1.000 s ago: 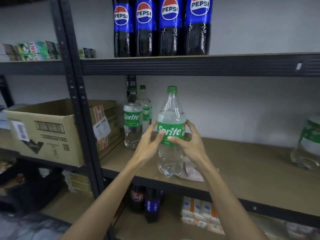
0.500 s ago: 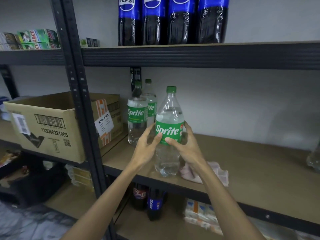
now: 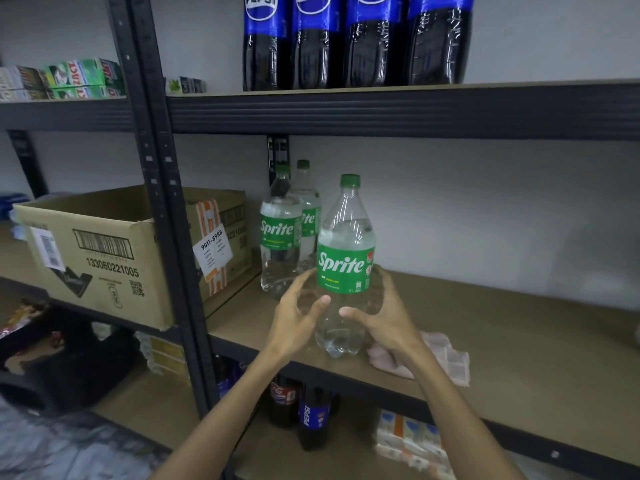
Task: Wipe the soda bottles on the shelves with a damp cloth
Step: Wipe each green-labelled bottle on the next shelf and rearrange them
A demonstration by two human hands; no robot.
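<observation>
A clear Sprite bottle (image 3: 344, 268) with a green label and cap stands upright near the front edge of the middle shelf (image 3: 519, 323). My left hand (image 3: 298, 320) and my right hand (image 3: 388, 323) hold its lower body from either side, below the label, thumbs at the front and fingers curled round the back. A pale pink cloth (image 3: 446, 358) lies crumpled on the shelf just right of the bottle, partly behind my right wrist. Two more Sprite bottles (image 3: 278, 237) stand at the back left of the same shelf. Several Pepsi bottles (image 3: 367, 46) line the shelf above.
A black upright post (image 3: 162, 202) divides the racks. Left of it sits an open cardboard box (image 3: 100, 258). On the shelf below are dark cola and Pepsi bottles (image 3: 313, 420) and small cartons (image 3: 408, 441). Small green boxes (image 3: 79, 77) sit upper left.
Both hands have slid down from the bottle's label to its lower body. The view has shifted so the cloth shows more fully to the right.
</observation>
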